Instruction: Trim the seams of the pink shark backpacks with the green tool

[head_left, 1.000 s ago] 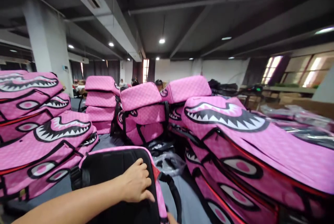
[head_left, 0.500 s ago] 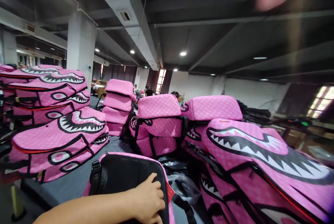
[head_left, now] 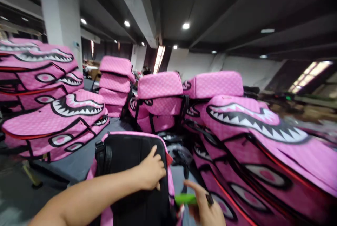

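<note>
In front of me a pink backpack (head_left: 131,133) lies with its black padded back panel (head_left: 123,159) facing up. My left hand (head_left: 152,171) rests on that panel near its right side, index finger stretched out and the other fingers loosely bent. A red tag (head_left: 169,158) sticks out at the backpack's right edge. Just right of the backpack, my right hand (head_left: 206,205), with a dark ring on one finger, is closed on a bright green object (head_left: 185,199). Blur hides what kind of object it is. A black strap with a buckle (head_left: 100,150) lies at the panel's left edge.
Stacked pink shark-mouth backpacks stand at left (head_left: 76,110), at the back (head_left: 159,85) and close on the right (head_left: 252,120). Clear plastic wrapping (head_left: 179,154) lies behind the backpack on the grey table (head_left: 79,168). A white pillar (head_left: 60,19) rises at the back left.
My right hand, earlier a blur at the upper right, is now low beside the backpack with the green object. My left hand stays on the panel. The view has tilted down.
</note>
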### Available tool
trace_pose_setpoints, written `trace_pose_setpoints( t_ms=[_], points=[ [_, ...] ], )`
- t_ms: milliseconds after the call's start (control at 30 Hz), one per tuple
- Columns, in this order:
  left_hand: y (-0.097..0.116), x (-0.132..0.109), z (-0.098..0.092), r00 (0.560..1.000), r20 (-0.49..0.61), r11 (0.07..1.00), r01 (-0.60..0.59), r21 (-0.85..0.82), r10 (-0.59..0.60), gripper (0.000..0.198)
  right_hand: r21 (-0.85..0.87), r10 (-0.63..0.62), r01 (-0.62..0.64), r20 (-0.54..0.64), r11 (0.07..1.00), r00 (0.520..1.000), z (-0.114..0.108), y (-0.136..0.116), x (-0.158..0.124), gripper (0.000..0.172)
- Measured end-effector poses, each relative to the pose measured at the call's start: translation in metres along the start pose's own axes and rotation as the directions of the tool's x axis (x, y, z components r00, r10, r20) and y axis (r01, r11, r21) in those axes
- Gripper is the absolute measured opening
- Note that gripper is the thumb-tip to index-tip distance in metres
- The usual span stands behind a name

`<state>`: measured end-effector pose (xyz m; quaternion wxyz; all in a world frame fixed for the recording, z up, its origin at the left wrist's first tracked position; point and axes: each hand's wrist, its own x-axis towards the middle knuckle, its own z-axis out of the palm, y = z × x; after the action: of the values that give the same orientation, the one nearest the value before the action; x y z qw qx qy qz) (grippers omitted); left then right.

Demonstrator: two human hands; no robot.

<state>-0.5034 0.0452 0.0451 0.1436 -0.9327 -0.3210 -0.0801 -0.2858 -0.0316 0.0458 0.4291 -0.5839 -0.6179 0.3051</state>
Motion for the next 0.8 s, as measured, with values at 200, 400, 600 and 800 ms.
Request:
trace_pose_setpoints(
  t_ms=[200,400,600,800],
  points=[
    [0.004,-0.016,-0.007,0.997,-0.06,0.979,0.042,-0.2,-0.054,0.043,0.376,0.124,-0.061,-0.146,0.925,0.982,0.029,-0.008,-0.007,0.051],
    [0.01,-0.028,0.004,0.992,-0.121,0.967,-0.009,-0.255,-0.023,0.025,0.232,0.108,-0.05,-0.243,0.971,0.964,0.056,0.006,-0.012,0.034],
    [0.013,-0.034,0.016,0.983,-0.184,0.977,-0.046,-0.21,0.007,0.013,0.108,-0.013,0.045,-0.282,0.993,0.959,0.066,0.015,-0.013,0.025],
    [0.013,-0.034,0.024,0.96,-0.281,0.984,-0.068,-0.164,0.02,0.014,0.084,-0.053,0.08,-0.282,0.993,0.958,0.068,0.022,-0.012,0.022]
  ],
)
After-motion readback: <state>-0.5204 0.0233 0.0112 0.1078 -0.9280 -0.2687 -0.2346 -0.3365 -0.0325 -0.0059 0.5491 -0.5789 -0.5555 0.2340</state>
